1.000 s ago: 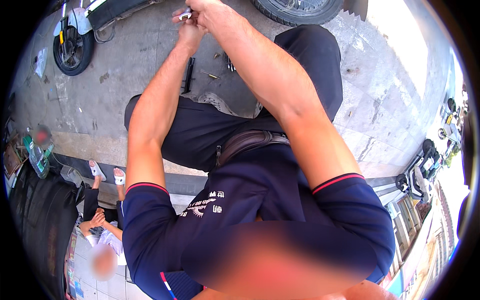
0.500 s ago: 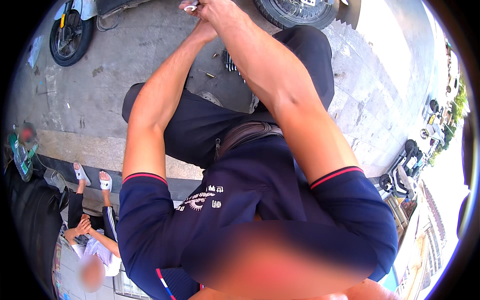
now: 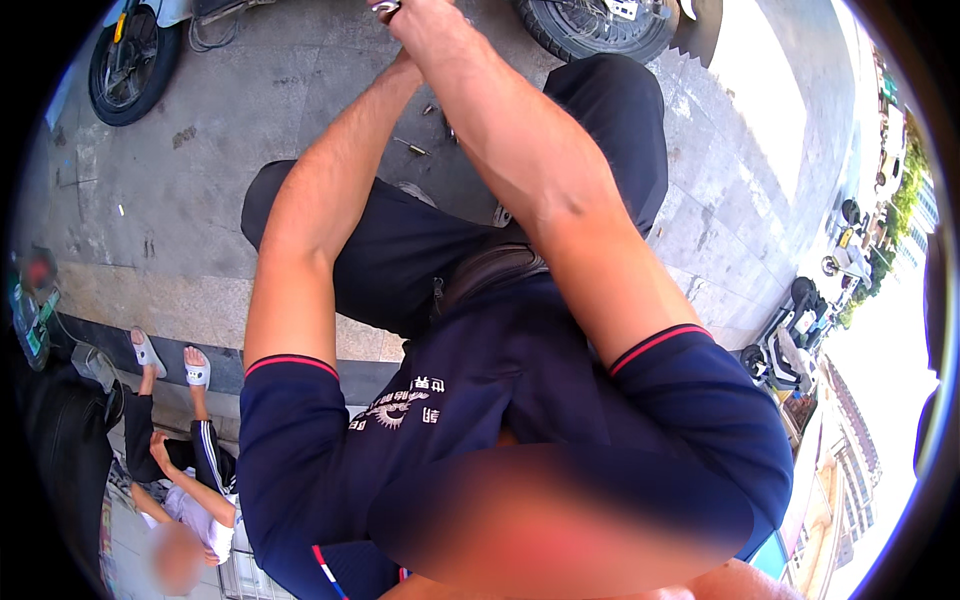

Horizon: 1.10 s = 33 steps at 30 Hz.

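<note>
Both my arms reach forward to the top edge of the view, crossing near the wrists. My right hand is closed around a shiny metal tool, whose end shows at the picture's edge; its exact kind is unclear. Behind the right wrist lies my left hand, mostly covered, its fingers out of sight. Below the hands, a small thin metal part rests on the paving, with another little piece close by. A tyred wheel stands just to the right of the hands.
A scooter's front wheel stands at the far left. Another person sits at the lower left, wearing light sandals. Beside them is a green plastic bottle. Parked scooters line the right side.
My hands have shifted slightly up, further past the top edge. My right forearm now covers most of the row of dark tools seen before. The seated person's hands have parted.
</note>
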Each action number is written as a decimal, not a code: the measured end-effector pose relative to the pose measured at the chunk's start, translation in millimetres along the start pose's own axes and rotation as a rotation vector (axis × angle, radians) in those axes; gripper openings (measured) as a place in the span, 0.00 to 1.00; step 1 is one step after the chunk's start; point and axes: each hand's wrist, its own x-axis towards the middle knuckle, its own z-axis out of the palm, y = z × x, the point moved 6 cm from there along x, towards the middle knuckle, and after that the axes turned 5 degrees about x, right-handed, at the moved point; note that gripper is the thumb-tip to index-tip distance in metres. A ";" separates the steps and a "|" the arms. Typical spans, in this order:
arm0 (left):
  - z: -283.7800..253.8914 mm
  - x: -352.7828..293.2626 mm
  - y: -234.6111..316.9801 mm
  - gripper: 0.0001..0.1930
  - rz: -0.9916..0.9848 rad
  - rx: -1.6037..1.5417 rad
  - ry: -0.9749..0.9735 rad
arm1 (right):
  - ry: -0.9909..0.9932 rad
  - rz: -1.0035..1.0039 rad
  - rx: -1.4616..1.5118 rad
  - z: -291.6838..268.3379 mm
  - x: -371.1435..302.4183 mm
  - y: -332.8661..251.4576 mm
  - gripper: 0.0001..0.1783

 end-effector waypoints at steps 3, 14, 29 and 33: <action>0.8 -3.0 -5.4 0.21 -0.029 -0.001 -0.045 | 0.002 0.003 -0.212 -19.1 14.3 -7.1 0.15; -0.3 -6.1 -3.9 0.23 -0.007 0.144 -0.196 | 0.120 0.105 -0.363 -22.7 29.7 -14.8 0.12; -61.9 2.5 -3.8 0.34 -0.377 -0.281 -0.068 | -0.563 0.036 -1.801 -35.2 44.4 -187.3 0.17; -65.0 6.1 3.8 0.29 -0.396 -0.252 -0.069 | -0.470 -0.596 -1.743 -52.0 34.1 -192.2 0.24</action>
